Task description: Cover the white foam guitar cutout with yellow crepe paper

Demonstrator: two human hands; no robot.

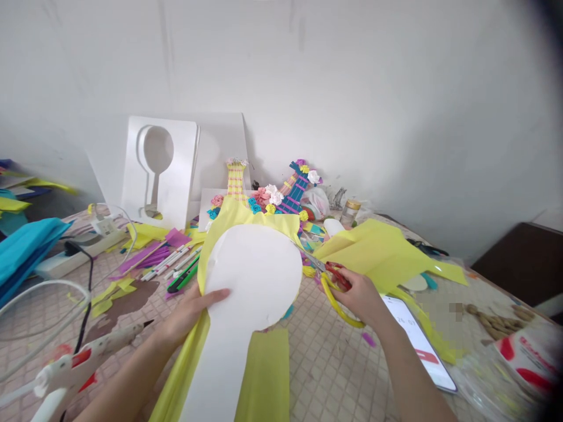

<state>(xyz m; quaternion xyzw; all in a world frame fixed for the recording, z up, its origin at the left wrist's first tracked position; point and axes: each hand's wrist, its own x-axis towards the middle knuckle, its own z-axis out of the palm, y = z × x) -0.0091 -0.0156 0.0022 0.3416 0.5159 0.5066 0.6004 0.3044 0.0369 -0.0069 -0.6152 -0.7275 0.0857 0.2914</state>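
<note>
Left hand (189, 313): you are clamping the white template (255, 275) and yellow paper (268, 375) at the template's left edge
Right hand (360, 296): you are gripping scissors (328, 272) at its right edge
Care: keeping the blades hugging that rim seems best

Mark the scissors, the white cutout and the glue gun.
scissors (336, 273), head view, on the red handle by the pivot.
white cutout (255, 275), head view, middle of its round part.
glue gun (108, 341), head view, on the whitish barrel.
</note>
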